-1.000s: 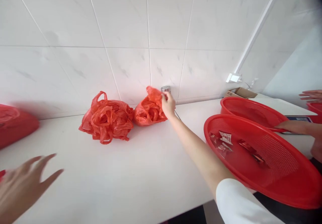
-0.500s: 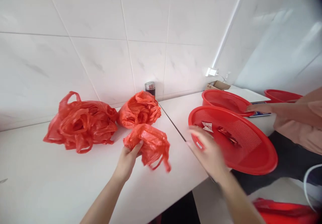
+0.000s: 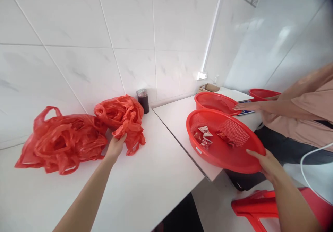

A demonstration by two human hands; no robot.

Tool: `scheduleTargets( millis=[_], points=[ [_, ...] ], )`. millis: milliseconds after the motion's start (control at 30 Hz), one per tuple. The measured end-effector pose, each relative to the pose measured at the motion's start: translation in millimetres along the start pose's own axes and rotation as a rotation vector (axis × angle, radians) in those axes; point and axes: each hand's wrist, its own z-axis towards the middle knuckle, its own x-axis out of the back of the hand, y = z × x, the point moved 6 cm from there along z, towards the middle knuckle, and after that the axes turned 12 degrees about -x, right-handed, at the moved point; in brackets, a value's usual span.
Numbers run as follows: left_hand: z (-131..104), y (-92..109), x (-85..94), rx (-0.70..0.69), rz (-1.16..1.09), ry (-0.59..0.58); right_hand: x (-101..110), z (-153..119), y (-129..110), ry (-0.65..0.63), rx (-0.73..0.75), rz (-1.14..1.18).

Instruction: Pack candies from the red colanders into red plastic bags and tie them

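My left hand (image 3: 116,149) is closed on a crumpled red plastic bag (image 3: 133,134), close to the table and against a bundle of red plastic bags (image 3: 114,108). A bigger heap of red plastic bags (image 3: 65,141) lies farther left. With my right hand (image 3: 267,164) I grip the right rim of a large red plastic basket (image 3: 223,164), thumb over the edge. The basket sits tilted, and several small red and white packets (image 3: 205,131) lie inside it.
Behind the large basket stands another red basket (image 3: 218,100), with a co-worker's hand (image 3: 246,106) at its rim. A dark flask (image 3: 143,100) is by the wall. A cardboard box (image 3: 208,88) stands farther back. On the floor is a red stool (image 3: 256,206).
My left hand has carried the bag left toward the bundle. My right hand has moved from the basket's left side to its right rim and taken hold. The view has turned right.
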Motion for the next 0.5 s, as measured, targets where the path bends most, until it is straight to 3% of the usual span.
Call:
scheduleTargets(
  millis=[67, 133, 333, 500],
  points=[
    [-13, -2, 4.4, 0.034, -0.082, 0.015, -19, -5, 13, -0.288, -0.236, 0.168],
    [-26, 1, 11.1, 0.058, -0.174, 0.072, -31, -15, 8, -0.327, -0.254, 0.249],
    [-60, 6, 30.8, 0.140, -0.391, 0.257, -67, -76, -74, 0.051, 0.394, 0.175],
    [-100, -2, 27.1, 0.216, -0.478, 0.235, -121, -135, -130, -0.001, 0.687, 0.236]
  ],
)
